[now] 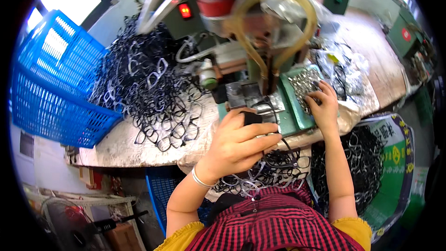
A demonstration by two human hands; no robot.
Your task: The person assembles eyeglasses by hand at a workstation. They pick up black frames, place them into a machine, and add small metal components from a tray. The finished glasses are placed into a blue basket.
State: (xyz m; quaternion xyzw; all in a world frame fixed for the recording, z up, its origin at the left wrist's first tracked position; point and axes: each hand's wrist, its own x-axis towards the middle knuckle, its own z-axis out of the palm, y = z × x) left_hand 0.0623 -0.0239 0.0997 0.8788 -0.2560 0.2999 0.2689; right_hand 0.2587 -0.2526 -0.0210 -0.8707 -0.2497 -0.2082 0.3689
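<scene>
My left hand (pixel 239 144) is closed on a dark eyeglass frame (pixel 290 148) at the front of the press machine (pixel 265 32). A black wrap (pixel 252 118) covers part of one of its fingers. Part of the frame sticks out below my fingers, and the rest is hidden by the hand. My right hand (pixel 326 107) reaches into a green tray (pixel 304 120) of small shiny metal parts (pixel 302 83). Its fingertips are bent together among the parts, and whatever they pinch is too small to make out. The machine's metal block (pixel 241 94) lies just beyond my left fingers.
A large pile of dark and clear eyeglass frames (pixel 153 79) covers the bench's left side, beside blue baskets (pixel 55 93). More frames lie on my lap. A sack of black frames (pixel 357 167) stands at the right. Plastic bags (pixel 344 65) lie beyond the tray.
</scene>
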